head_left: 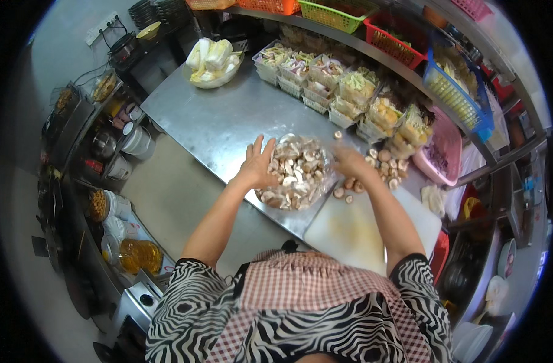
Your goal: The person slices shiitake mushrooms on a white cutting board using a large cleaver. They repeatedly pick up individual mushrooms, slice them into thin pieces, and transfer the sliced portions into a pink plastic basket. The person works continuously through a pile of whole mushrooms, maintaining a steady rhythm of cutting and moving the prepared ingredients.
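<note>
A clear plastic bag of sliced mushrooms (296,174) lies on the stainless steel table in front of me. The mushrooms look like shiitake, with brown caps and pale cut faces. Against the bag's left side rests my left hand (254,168), fingers stretched and spread. My right hand (350,159) is at the bag's right edge, blurred; its fingers are too smeared to show whether they grip the plastic. Whole mushrooms (385,165) lie in a loose group just right of that hand, some by the edge of a white cutting board (349,231).
Stacked clear baskets of cut vegetables (324,75) line the table's back edge. A bowl of Chinese cabbage (213,63) stands at the far left. The pink basket (439,159) is at right, below a shelf with coloured baskets (457,86). An oil jug (140,256) stands at lower left.
</note>
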### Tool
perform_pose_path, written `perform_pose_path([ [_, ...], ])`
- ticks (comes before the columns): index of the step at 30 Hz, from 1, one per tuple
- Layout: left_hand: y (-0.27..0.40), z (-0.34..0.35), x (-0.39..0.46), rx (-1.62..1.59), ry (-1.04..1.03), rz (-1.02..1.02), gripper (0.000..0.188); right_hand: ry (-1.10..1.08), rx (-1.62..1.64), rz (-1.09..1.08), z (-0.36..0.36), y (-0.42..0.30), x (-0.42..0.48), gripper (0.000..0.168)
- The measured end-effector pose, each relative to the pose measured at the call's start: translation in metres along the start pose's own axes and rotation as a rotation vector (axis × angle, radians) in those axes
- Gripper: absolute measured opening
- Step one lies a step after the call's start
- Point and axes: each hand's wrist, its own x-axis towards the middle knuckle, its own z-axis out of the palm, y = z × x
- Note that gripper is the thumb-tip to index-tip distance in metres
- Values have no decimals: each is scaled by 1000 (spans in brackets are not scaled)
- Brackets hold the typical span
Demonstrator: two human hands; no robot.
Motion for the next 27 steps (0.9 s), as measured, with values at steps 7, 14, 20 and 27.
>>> perform_pose_path([
  [7, 46, -29, -9, -61, 149, 88, 88, 111, -13, -183, -26, -28, -2, 57],
  [14, 91, 17, -18, -476, 269, 301, 40, 508, 613, -259, -43, 3, -106, 31],
  [20, 148, 162, -19, -307, 251, 583, 34, 579, 244, 276, 75, 141, -239, 15],
  [27, 150, 229, 21, -78, 406, 522, 20, 318, 101, 462, 135, 144, -341, 62],
])
